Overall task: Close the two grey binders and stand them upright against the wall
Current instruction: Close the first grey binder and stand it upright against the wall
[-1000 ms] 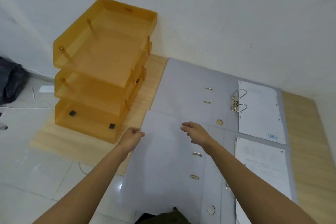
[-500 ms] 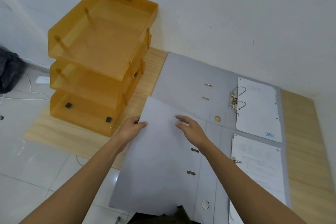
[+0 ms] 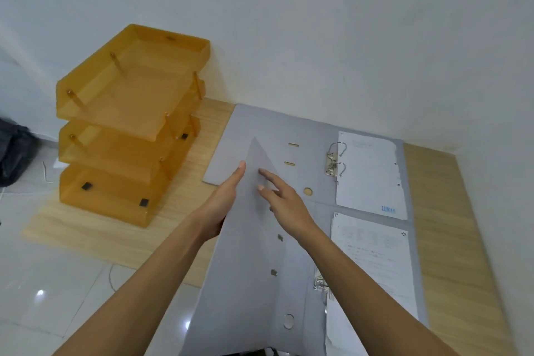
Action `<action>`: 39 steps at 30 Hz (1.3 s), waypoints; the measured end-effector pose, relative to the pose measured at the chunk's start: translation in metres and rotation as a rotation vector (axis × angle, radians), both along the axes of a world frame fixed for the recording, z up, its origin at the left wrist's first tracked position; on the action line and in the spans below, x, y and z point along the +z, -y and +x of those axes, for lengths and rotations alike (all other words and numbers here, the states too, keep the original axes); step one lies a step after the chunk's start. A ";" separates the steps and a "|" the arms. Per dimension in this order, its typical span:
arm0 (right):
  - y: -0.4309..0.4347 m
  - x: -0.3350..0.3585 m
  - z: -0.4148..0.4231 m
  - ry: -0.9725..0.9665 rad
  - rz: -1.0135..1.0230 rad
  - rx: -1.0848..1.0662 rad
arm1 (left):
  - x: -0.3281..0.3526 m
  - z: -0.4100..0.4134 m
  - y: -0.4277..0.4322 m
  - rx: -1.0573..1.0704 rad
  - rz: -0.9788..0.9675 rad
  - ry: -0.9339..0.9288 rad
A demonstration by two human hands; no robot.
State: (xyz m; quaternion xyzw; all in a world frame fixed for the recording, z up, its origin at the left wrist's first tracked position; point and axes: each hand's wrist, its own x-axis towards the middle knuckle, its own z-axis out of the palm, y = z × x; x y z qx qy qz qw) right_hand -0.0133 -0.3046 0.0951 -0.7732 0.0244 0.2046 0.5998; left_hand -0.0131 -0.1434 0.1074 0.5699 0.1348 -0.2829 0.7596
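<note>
Two grey binders lie open side by side on a wooden table [image 3: 442, 225] below the white wall [image 3: 318, 37]. The far binder [image 3: 260, 130] is flat, with metal rings [image 3: 335, 162] and a white sheet [image 3: 370, 173] on its right half. The near binder [image 3: 245, 283] has its left cover raised almost on edge. My left hand [image 3: 222, 205] lies flat against the outer face of that cover, holding it up. My right hand [image 3: 286, 202] touches the inner face with its fingers spread. A printed sheet [image 3: 375, 263] lies on the near binder's right half.
A stack of three orange translucent letter trays [image 3: 130, 124] stands at the table's left end against the wall. Left of the table is white tiled floor [image 3: 43, 283] with a thin cable and a dark bag [image 3: 14, 150].
The near binder's left cover has swung up from flat to nearly on edge, pushed by my left hand. My right hand has moved forward along its inner face.
</note>
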 end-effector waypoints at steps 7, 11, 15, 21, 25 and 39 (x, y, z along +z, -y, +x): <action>0.059 0.019 -0.029 -0.038 0.111 -0.070 | -0.006 -0.027 0.093 -0.071 0.100 0.154; 0.100 0.028 -0.050 -0.063 0.169 -0.134 | -0.030 -0.043 0.141 -0.146 0.233 0.220; 0.145 0.027 -0.068 -0.028 0.152 -0.216 | -0.047 -0.055 0.177 -0.216 0.328 0.225; 0.203 0.023 -0.082 -0.053 0.026 -0.284 | -0.062 -0.062 0.202 -0.339 0.714 0.307; 0.244 0.006 -0.091 -0.055 -0.050 -0.369 | -0.082 -0.066 0.208 -0.418 0.813 0.301; 0.318 -0.092 -0.125 -0.220 -0.204 -0.636 | -0.129 -0.094 0.199 -0.205 0.808 0.079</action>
